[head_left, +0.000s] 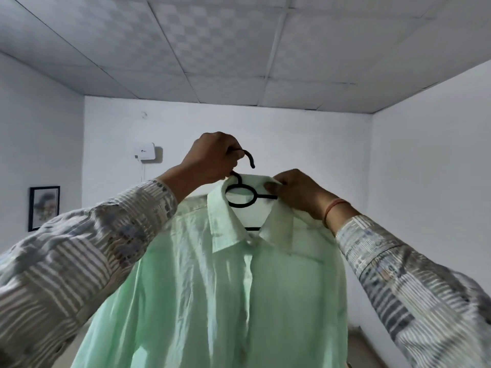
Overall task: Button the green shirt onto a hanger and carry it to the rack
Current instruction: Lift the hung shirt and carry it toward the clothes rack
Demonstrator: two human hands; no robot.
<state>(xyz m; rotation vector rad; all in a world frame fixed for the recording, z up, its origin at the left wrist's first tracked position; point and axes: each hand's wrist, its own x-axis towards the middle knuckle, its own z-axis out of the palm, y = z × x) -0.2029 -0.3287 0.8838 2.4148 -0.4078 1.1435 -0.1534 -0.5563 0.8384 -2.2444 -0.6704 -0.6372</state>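
Observation:
The pale green shirt (212,288) hangs in front of me on a black hanger (241,200), front towards me, with the button under the collar fastened. My left hand (212,158) is raised and closed around the hanger's hook. At the right side of the collar, my right hand (295,193) pinches the collar's top edge between thumb and fingers. Both arms wear striped patterned sleeves. The shirt's lower part runs out of the frame. No rack is in view.
White walls and a tiled ceiling surround me. A small white box (144,152) is mounted on the far wall, and a framed picture (43,207) hangs on the left wall. A strip of floor shows at the lower right.

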